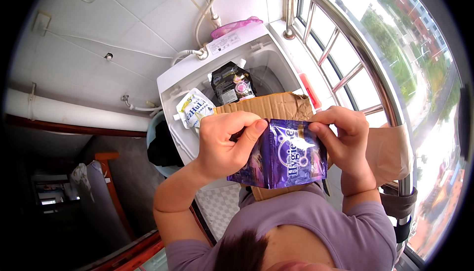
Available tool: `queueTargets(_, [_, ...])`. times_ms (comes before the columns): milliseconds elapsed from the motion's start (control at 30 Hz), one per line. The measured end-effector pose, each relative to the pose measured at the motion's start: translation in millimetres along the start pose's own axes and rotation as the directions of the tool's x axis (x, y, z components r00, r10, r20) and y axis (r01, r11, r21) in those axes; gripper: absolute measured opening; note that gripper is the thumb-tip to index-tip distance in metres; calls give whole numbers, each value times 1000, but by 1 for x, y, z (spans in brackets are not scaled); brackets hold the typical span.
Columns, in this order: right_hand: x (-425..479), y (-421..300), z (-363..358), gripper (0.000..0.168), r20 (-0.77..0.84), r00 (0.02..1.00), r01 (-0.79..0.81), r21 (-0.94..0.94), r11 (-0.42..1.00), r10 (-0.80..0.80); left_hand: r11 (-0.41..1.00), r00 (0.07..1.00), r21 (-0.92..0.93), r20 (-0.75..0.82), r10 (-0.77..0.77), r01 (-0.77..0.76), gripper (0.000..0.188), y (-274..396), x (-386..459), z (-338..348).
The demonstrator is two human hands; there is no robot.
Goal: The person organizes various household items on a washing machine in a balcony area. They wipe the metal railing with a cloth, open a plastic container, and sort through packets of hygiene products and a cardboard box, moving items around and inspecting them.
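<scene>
A shiny purple plastic pouch point(296, 156) with printed writing hangs between my two hands, in front of my chest. My left hand point(231, 143) pinches its upper left edge between thumb and forefinger. At the upper right corner, my right hand point(342, 134) pinches it the same way. Behind the pouch is a piece of brown corrugated cardboard point(266, 105), partly hidden. Beyond that, a black spouted refill pouch point(231, 84) and a white spouted refill pouch point(194, 107) lie at the opening of a top-loading washing machine point(272, 43).
Left of the machine stands a light blue basin point(151, 134) with black cloth point(163, 147). A metal railing point(364, 56) runs along the window at right, with beige cloth point(389, 154) over it. Hoses and a tap point(126, 98) are on the tiled wall.
</scene>
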State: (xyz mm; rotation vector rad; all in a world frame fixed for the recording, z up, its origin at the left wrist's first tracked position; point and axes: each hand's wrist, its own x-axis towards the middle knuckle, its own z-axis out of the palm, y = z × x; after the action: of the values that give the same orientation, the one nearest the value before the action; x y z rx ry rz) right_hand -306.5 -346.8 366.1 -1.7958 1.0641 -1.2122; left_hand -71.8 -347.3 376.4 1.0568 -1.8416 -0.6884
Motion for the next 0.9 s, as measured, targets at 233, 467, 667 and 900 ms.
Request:
queueTargets(233, [1,4,-6,12,103,994,45,-27,999,-42,999,999,-6,32,42,-41,15,-1,-3,1])
queueTargets(467, [29,2,-3,37,608,761,285,-2,958,-225,966,923,16,301,240,-256,15,3,0,7])
queueTargets(667, [43,18,10,16,647,694,225,223,949,-316,992,911,-35,401,-101,125,16,2,5,-3])
queueTargets(900, [44,28,20,21,564,763,209,246,947,-315,922,844,-169,485,-230,348,10,-5,12,-9])
